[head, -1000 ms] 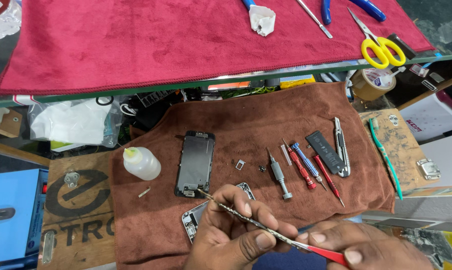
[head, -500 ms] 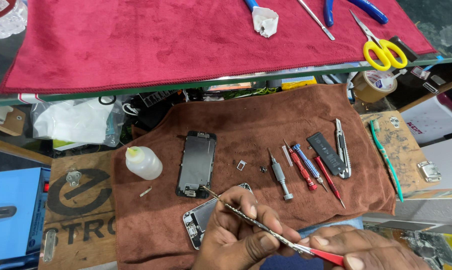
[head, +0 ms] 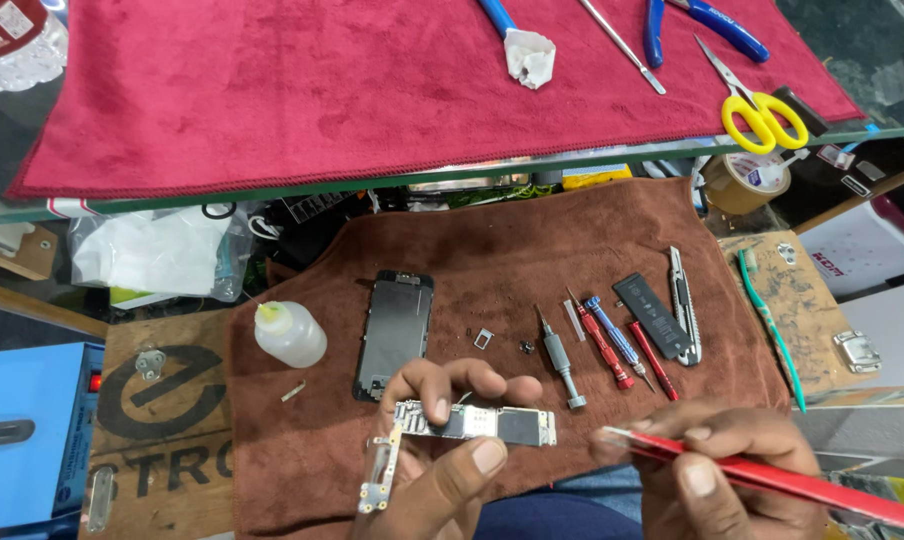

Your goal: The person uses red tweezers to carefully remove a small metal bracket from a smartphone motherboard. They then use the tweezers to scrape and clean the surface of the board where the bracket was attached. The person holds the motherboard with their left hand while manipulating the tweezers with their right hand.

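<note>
Centrally, circuit board (head: 477, 424) in left hand (head: 452, 450), squeeze bottle (head: 288, 334) nearby.

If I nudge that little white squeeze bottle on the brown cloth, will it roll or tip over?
The squeeze bottle already lies on its side, so tipping isn't likely. Its round body would probably roll a little, though the fuzzy brown cloth should slow it. It looks like soft, thin plastic, so probably light and squashy.

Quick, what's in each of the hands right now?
Left hand: closed on a phone circuit board.
Right hand: closed on red tweezers.
</note>
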